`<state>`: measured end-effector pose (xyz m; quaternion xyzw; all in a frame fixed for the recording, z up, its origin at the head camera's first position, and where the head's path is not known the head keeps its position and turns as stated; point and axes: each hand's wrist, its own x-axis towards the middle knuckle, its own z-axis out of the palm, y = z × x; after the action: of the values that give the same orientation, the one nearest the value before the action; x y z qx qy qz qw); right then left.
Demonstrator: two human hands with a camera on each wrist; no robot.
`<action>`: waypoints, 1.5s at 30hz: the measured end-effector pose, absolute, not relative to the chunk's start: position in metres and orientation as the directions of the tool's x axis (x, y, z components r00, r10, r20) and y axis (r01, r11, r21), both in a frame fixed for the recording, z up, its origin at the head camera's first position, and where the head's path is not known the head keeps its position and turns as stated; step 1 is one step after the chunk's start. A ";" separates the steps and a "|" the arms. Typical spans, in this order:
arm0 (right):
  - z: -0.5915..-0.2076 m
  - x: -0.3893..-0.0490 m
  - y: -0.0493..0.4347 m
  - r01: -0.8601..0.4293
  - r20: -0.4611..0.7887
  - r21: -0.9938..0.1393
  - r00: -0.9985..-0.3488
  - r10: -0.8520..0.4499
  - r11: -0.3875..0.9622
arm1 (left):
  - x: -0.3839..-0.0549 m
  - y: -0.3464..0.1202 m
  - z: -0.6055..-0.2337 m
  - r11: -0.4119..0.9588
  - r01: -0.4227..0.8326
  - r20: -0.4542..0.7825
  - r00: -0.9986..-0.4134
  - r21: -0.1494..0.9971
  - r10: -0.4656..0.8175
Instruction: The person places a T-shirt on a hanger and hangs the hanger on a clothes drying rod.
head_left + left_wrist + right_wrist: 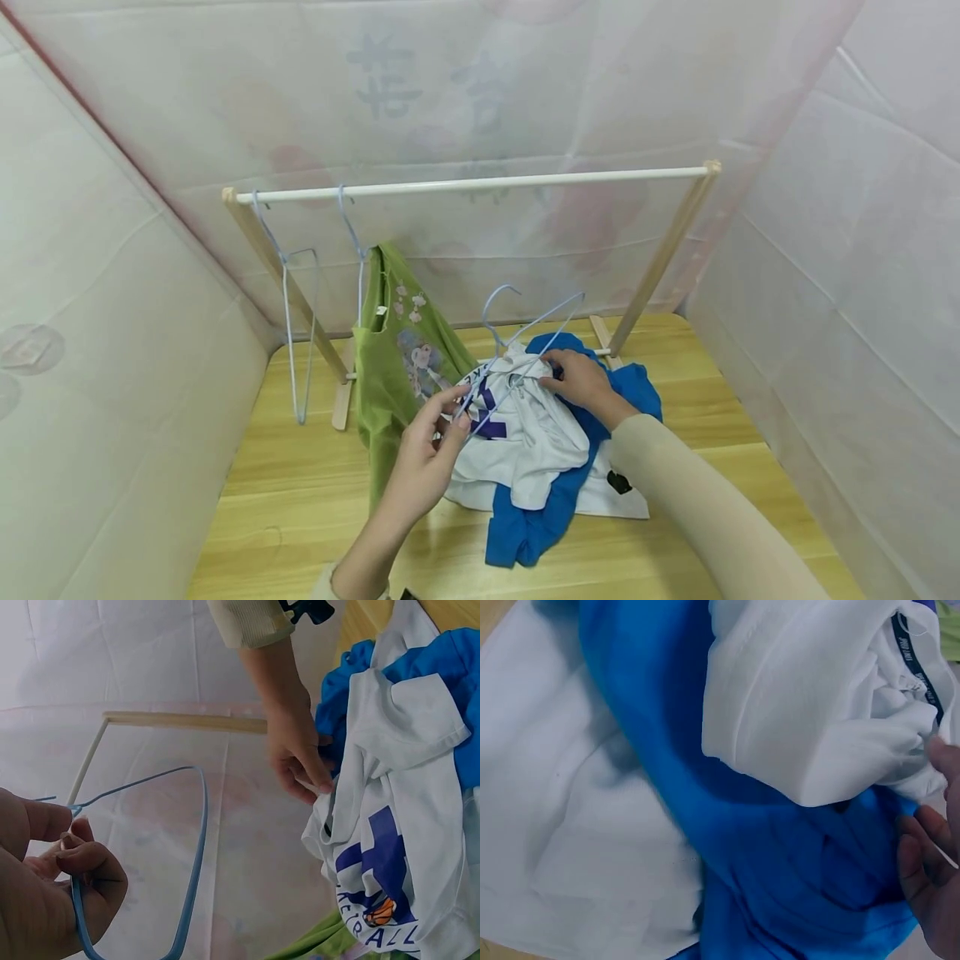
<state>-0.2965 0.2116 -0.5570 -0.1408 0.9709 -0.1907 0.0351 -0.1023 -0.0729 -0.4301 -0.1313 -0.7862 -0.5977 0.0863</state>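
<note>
My left hand (427, 454) grips a light blue wire hanger (199, 855) by one end, its hook pointing toward the rack. The hanger overlaps a crumpled white T-shirt (555, 433) in the head view. That shirt has a purple print with a basketball (380, 912) and letters. At its collar, my right hand (581, 379) pinches the edge between thumb and fingers. In the right wrist view, a dark neck tape (915, 664) shows inside the neckline. Under the shirt lie a blue garment (525, 533) and another white garment (630, 504).
A small rack with a white rail (480, 185) and wooden legs (660, 258) stands on the wood-grain table (277, 517). From the rail hang a green top (382, 367) on a hanger and, farther left, a bare hanger (288, 325). Pale cloth walls (847, 275) enclose the sides and back.
</note>
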 end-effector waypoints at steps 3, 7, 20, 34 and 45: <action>-0.558 -0.297 0.210 -0.249 -0.030 -0.327 -0.961 -0.273 0.911 | -0.102 -0.072 -0.429 0.260 0.315 0.296 -0.949 0.913 0.109; -0.558 -0.295 0.207 -0.240 -0.055 -0.298 -0.962 -0.268 0.924 | -0.101 -0.072 -0.429 0.270 0.313 0.294 -0.949 0.911 0.111; -0.554 -0.295 0.217 -0.256 0.113 -0.482 -0.967 -0.231 0.838 | -0.095 -0.079 -0.430 0.292 0.309 0.282 -0.950 0.905 0.133; -0.518 -0.305 0.229 -0.155 0.114 -0.743 -0.988 -0.106 0.651 | -0.077 -0.091 -0.428 0.317 0.360 0.336 -0.933 0.877 0.130; -0.500 -0.308 0.231 -0.164 0.130 -0.741 -0.986 -0.101 0.651 | -0.063 -0.100 -0.427 0.352 0.374 0.334 -0.927 0.858 0.172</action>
<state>-0.3079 0.2310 -0.5002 -0.0731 0.9078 -0.4113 -0.0382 -0.0630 -0.0998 -0.4270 -0.1673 -0.8169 -0.5442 0.0929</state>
